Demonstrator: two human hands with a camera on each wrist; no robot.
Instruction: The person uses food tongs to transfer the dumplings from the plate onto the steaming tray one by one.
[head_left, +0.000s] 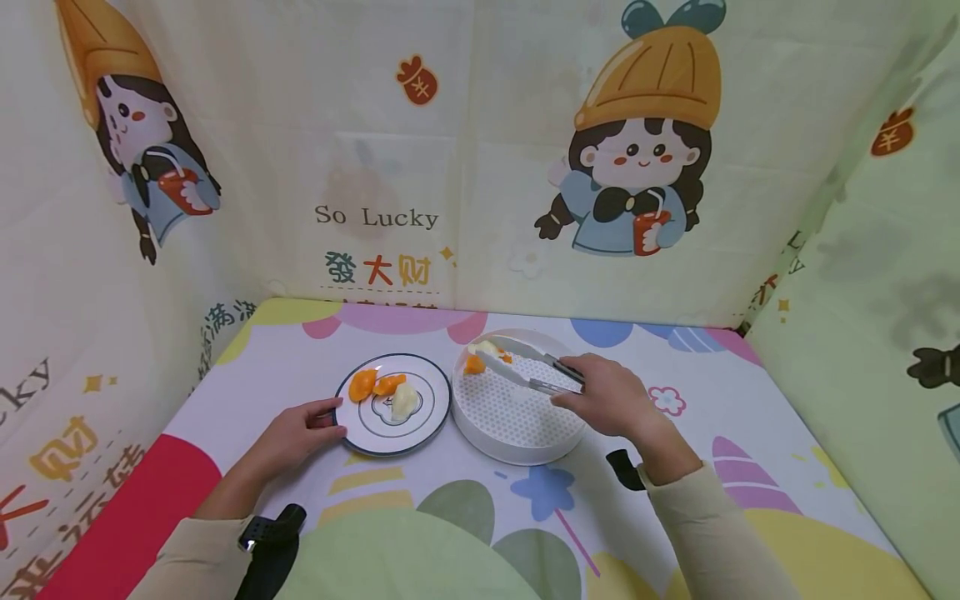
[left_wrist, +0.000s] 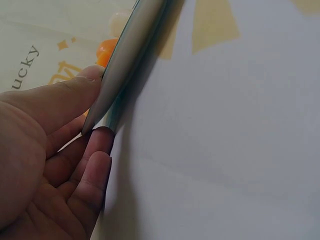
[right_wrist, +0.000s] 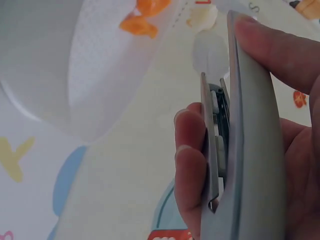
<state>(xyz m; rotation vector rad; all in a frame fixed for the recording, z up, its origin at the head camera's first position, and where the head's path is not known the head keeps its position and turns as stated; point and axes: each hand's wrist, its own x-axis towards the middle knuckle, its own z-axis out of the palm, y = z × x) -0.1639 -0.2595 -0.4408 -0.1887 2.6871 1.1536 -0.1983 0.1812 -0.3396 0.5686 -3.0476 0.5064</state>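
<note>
My left hand (head_left: 306, 429) pinches the left rim of a white plate (head_left: 390, 444) with dark rim lines, thumb above and fingers under the edge, as the left wrist view shows. Two orange pieces (head_left: 363, 385) and a pale, off-white piece (head_left: 405, 402) lie on it. In my right hand (head_left: 611, 396) are metal tongs (head_left: 551, 387), gripped by their arms. The tong tips reach over the far left of a round white perforated tray (head_left: 517, 454). A pale piece (right_wrist: 202, 19) shows at the tips, beside small orange pieces (right_wrist: 139, 26) in the tray.
The tray stands close against the plate's right side. A patterned cloth (head_left: 480, 500) covers the table, and printed curtains (head_left: 495, 167) rise at the back and both sides. A dark band (head_left: 273, 542) circles the left wrist.
</note>
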